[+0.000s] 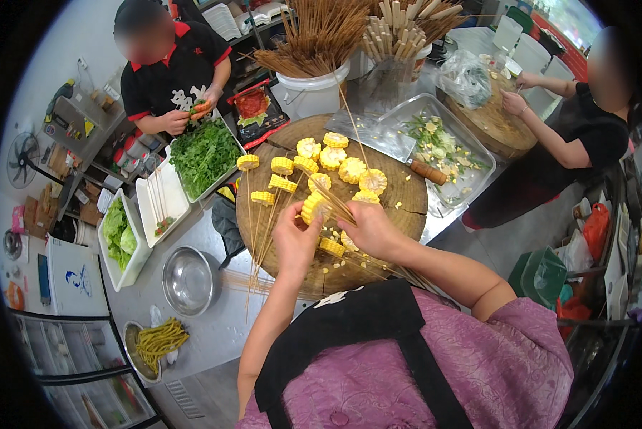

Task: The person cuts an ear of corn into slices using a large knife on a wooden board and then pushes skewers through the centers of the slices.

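Note:
Over a round wooden chopping block (pixel 406 206), my left hand (pixel 295 241) pinches a thick corn slice (pixel 315 208). My right hand (pixel 372 228) grips a bundle of thin bamboo skewers (pixel 334 202), whose front ends reach the slice; whether one has entered it is hidden. Left of my hands lie corn slices on skewers (pixel 262 198). Loose corn slices (pixel 352 170) rest beyond my hands, and one skewer leans up from among them. Another slice (pixel 332 247) and scattered kernels lie just below my hands. A cleaver (pixel 374 137) with a wooden handle lies across the block's far right edge.
A clear tray of scraps (pixel 482 177) adjoins the block's right side. Leafy greens (pixel 205 155), a white tray (pixel 162 201), lettuce (pixel 118 230), a steel bowl (pixel 191 280) and green beans (pixel 160 343) stand left. A skewer bucket (pixel 313 91) is behind. Two people work across and at right.

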Action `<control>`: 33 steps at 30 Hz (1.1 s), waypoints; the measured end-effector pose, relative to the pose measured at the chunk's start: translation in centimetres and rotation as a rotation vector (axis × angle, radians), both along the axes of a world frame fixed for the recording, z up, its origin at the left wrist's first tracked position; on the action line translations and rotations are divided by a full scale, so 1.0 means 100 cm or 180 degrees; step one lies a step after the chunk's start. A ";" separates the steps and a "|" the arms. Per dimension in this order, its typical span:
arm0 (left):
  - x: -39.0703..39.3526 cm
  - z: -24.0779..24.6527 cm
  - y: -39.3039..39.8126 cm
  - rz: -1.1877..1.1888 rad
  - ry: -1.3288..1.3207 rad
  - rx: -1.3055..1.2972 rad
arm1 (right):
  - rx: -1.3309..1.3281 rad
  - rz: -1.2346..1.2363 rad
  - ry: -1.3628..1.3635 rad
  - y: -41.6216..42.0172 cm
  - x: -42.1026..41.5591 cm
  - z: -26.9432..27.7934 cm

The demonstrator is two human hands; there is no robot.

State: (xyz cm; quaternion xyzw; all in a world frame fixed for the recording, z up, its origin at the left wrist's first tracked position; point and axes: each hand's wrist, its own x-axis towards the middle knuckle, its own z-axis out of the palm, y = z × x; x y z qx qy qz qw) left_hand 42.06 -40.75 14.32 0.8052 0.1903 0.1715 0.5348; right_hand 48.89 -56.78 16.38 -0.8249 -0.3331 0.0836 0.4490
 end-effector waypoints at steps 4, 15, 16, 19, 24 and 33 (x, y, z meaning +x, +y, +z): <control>-0.016 0.001 -0.013 -0.0051 0.0144 0.0687 | -0.0027 0.0048 0.0067 -0.002 -0.010 -0.008; -0.011 0.011 -0.016 -0.0224 -0.0161 0.0923 | 0.0049 0.0269 0.0201 -0.003 -0.003 -0.010; -0.010 0.005 -0.016 -0.0266 -0.0093 0.1067 | 0.0072 0.0326 0.0000 -0.004 -0.002 -0.013; 0.001 0.006 -0.015 -0.0531 0.0208 0.1519 | -0.0187 0.0088 0.0185 0.005 0.004 -0.027; 0.020 -0.011 -0.007 -0.0842 -0.0013 0.1808 | -0.0864 0.0196 -0.0071 -0.008 0.030 -0.022; 0.024 -0.021 -0.032 -0.1473 -0.0094 0.3071 | 0.0998 -0.0577 0.2137 -0.060 0.058 0.003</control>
